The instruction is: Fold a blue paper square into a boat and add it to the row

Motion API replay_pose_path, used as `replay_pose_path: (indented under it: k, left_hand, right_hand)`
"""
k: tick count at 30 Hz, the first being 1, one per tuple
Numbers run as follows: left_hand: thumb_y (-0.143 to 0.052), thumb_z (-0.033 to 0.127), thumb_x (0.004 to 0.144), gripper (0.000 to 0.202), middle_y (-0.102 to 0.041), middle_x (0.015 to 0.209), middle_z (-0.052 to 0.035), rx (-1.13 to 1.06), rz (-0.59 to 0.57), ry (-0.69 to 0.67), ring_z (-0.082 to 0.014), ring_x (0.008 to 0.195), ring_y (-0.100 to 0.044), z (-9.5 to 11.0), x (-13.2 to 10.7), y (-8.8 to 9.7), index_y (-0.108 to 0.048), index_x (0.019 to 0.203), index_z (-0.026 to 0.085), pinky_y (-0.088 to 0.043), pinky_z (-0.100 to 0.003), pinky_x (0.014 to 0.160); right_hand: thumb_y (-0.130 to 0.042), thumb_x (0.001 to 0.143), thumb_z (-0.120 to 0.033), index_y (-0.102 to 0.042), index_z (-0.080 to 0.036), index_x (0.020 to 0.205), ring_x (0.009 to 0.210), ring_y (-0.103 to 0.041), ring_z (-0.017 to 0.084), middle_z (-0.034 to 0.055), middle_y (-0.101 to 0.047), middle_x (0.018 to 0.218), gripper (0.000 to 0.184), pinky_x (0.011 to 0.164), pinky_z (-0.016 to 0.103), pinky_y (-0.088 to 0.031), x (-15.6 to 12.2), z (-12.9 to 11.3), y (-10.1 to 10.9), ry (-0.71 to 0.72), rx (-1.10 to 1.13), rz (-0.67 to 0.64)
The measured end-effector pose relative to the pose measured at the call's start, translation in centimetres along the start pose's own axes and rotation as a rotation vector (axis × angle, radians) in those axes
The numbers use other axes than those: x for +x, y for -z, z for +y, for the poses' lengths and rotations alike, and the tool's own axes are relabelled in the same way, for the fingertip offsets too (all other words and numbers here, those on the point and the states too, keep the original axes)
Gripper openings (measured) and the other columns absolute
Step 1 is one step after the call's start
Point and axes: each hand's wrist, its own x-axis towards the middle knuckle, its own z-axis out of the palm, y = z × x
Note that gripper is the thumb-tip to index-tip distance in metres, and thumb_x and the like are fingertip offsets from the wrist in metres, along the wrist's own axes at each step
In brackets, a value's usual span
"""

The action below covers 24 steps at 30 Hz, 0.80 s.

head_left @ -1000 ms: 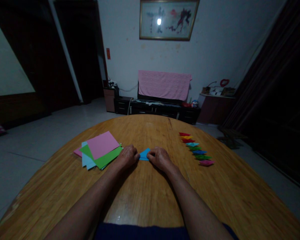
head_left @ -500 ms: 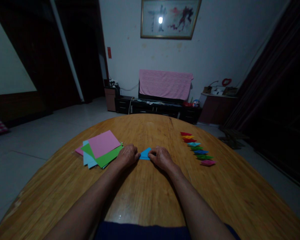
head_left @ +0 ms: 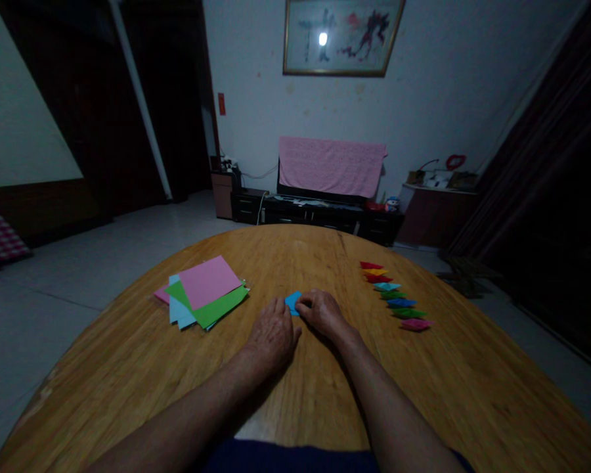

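A small folded piece of blue paper [head_left: 292, 303] lies on the table between my hands. My left hand [head_left: 274, 333] rests flat over its left part, fingers stretched forward and thumb apart, hiding that side. With thumb and fingers pinched together, my right hand [head_left: 324, 311] grips the paper's right edge. To the right, several small folded paper boats run in a slanting row, from a red one [head_left: 371, 265] at the far end to a pink one [head_left: 415, 324] nearest me.
Left of my hands lies a loose stack of paper sheets, with a pink sheet [head_left: 210, 282] over a green sheet [head_left: 221, 307] and light blue ones. The round wooden table [head_left: 320, 401] carries everything. Beyond it stands a low black cabinet [head_left: 295, 211] with a pink cloth [head_left: 332, 164] above.
My left hand has moved right and toward me, from pinching the paper's left end to lying flat over it. My right hand stays at the right edge. The view has shifted slightly.
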Motion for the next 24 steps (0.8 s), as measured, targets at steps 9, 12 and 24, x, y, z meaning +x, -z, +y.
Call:
replay_pose_path:
  k: [9,12,24]
  left_hand:
    - [-0.036,0.043,0.092,0.059,-0.037,0.149,-0.0203,-0.045,-0.022,-0.023,-0.0354,0.139,-0.031,1.0,-1.7,-0.8,-0.045,0.138,0.005,-0.029,-0.048,0.111]
    - [-0.035,0.044,0.093,0.061,-0.037,0.149,-0.0212,-0.05,-0.041,-0.023,-0.0361,0.139,-0.031,1.0,-1.7,-1.0,-0.045,0.137,0.003,-0.03,-0.049,0.11]
    - [-0.042,0.046,0.09,0.057,-0.044,0.144,-0.02,-0.075,-0.013,-0.057,-0.0343,0.137,-0.034,0.5,-1.5,-1.2,-0.05,0.133,0.009,-0.03,-0.048,0.11]
  right_hand:
    - [-0.056,0.083,-0.022,-0.073,-0.02,0.076,0.078,-0.061,0.015,0.0042,-0.072,0.081,0.018,0.071,0.024,-0.039,-0.1,0.1,0.0,-0.004,0.029,-0.017]
    - [-0.057,0.083,-0.022,-0.073,-0.02,0.075,0.077,-0.061,0.015,0.0039,-0.072,0.08,0.018,0.07,0.023,-0.039,-0.1,0.3,-0.1,0.008,0.04,-0.002]
    - [-0.055,0.083,-0.02,-0.073,-0.02,0.077,0.078,-0.06,0.015,0.0042,-0.072,0.081,0.019,0.071,0.023,-0.038,-0.2,0.2,-0.1,0.0,0.022,-0.011]
